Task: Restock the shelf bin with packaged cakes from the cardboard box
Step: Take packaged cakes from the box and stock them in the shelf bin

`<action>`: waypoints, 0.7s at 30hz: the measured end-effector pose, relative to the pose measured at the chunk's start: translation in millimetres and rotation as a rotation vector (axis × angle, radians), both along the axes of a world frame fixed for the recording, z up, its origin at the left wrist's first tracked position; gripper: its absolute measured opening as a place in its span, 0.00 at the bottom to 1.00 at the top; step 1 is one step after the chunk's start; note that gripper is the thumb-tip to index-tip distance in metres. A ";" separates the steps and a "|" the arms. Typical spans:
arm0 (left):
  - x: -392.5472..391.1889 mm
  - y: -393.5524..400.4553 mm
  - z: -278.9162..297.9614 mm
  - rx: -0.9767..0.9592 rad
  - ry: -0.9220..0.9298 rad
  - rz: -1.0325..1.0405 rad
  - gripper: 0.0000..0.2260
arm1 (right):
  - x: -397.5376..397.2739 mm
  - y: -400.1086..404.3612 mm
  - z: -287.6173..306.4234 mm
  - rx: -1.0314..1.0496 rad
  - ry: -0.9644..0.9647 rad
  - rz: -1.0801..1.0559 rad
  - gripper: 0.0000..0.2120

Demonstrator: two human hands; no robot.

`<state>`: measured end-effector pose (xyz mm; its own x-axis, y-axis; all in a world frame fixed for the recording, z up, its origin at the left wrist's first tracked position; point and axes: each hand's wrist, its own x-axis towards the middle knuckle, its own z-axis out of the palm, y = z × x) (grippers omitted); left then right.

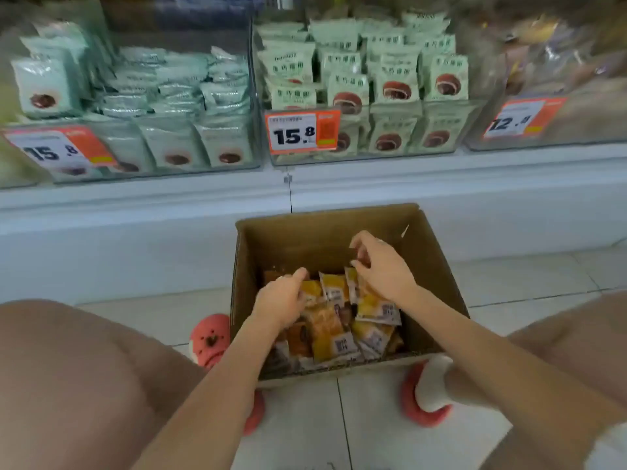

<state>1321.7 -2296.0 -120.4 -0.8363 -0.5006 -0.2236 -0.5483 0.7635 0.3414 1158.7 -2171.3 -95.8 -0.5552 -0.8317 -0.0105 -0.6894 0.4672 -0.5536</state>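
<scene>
Down on the floor, both hands reach into the cardboard box (325,242): left hand (281,300) fingers curl among packaged cakes (334,329); right hand (380,266) hovers, fingers loosely bent, holding nothing.

A shop aisle is showing here. Clear plastic bins (369,154) are sitting side by side on a white shelf (142,205), each one holding rows of packaged snacks (397,86). Orange price tags (302,131) reading 15.8 and 12.8 are hanging on the bin fronts. A cardboard box (325,239) of wrapped cakes (334,334) is standing on the tiled floor (373,429) below.
</scene>
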 end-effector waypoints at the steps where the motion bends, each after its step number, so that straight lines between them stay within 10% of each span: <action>1: 17.1 1.2 -16.0 0.057 -0.042 0.066 0.17 | 5.6 1.6 -17.5 0.165 -0.071 0.030 0.12; 8: 58.1 14.0 -65.4 0.227 -0.063 0.174 0.14 | 31.3 -11.1 -103.2 0.764 -0.334 0.107 0.32; 21: 60.8 22.5 -94.3 0.372 -0.069 0.334 0.12 | 26.0 -27.3 -160.3 0.651 -0.160 -0.006 0.42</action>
